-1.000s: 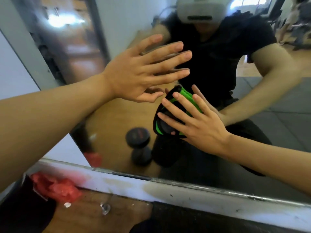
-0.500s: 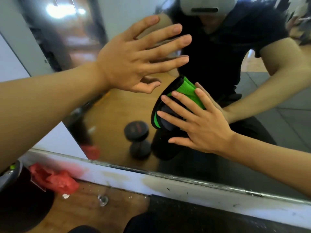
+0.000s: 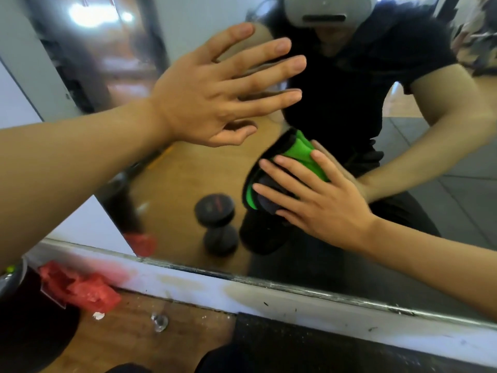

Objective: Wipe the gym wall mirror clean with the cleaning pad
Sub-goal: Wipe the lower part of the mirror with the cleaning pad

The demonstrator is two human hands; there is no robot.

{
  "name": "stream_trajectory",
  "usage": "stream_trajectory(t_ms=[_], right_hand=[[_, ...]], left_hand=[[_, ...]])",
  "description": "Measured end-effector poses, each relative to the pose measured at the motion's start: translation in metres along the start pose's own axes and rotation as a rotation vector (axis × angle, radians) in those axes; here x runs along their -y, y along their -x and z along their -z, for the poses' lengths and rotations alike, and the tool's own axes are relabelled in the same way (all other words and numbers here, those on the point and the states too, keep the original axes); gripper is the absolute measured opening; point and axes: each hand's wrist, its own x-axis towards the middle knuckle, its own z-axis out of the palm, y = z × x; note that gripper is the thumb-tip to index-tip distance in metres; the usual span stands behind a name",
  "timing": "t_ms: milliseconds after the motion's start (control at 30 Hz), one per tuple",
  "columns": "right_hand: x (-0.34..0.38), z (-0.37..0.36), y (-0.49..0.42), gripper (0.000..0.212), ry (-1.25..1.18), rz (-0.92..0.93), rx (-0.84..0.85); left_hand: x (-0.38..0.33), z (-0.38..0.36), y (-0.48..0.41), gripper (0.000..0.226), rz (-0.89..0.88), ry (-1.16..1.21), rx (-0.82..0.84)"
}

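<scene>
Here, my right hand [image 3: 320, 205] presses the pad [image 3: 271, 170] flat against the mirror [image 3: 174, 184] low down, fingers [image 3: 277, 189] spread for even pressure; my left hand [image 3: 212, 95], fingers splayed, braces on the glass.

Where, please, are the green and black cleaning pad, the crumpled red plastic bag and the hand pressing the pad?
green and black cleaning pad [image 3: 297, 154]: head view, green fabric.
crumpled red plastic bag [image 3: 80, 288]: head view, middle.
right hand [image 3: 322, 208]: head view, back.

Bare mirror [image 3: 443, 200] right of both hands; below, white ledge [image 3: 188, 285].
</scene>
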Motion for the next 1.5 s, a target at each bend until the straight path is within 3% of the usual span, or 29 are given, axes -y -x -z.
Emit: stream_trajectory(t_ms=[200, 333, 500, 633, 767, 900, 1067, 1233, 1333, 1500], right_hand=[[-0.039, -0.004, 0.12, 0.067, 0.107, -0.084, 0.052], [-0.01, 0.005, 0.079, 0.065, 0.014, -0.193, 0.051], [0.023, 0.005, -0.03, 0.065, -0.066, -0.148, -0.01], [-0.019, 0.005, 0.042, 0.067, -0.027, -0.071, 0.019], [-0.067, 0.016, 0.143, 0.071, 0.076, -0.202, 0.079], [-0.041, 0.02, 0.098, 0.069, 0.0, -0.34, 0.083], [0.014, 0.016, -0.028, 0.066, -0.084, -0.166, 0.055], [-0.019, 0.011, 0.058, 0.067, -0.017, -0.055, 0.094], [-0.03, 0.007, 0.128, 0.073, 0.029, -0.098, 0.165], [0.017, 0.001, 0.082, 0.072, -0.02, -0.159, 0.163]], left_hand=[[-0.001, 0.001, 0.001, 0.069, 0.027, 0.043, -0.012], [-0.003, 0.001, 0.001, 0.07, 0.029, 0.06, -0.001], [0.001, 0.002, 0.001, 0.069, 0.004, 0.039, -0.011], [0.0, 0.0, 0.002, 0.07, -0.001, 0.032, -0.019], [0.0, -0.004, 0.004, 0.07, 0.024, 0.038, -0.043], [-0.001, -0.002, 0.002, 0.07, 0.022, 0.016, -0.048], [0.002, -0.001, 0.002, 0.068, -0.008, 0.032, -0.033], [0.001, -0.001, 0.003, 0.068, 0.016, 0.096, -0.019], [-0.001, -0.002, 0.003, 0.071, 0.032, 0.072, -0.037], [-0.002, -0.002, 0.001, 0.076, 0.036, 0.076, -0.04]])
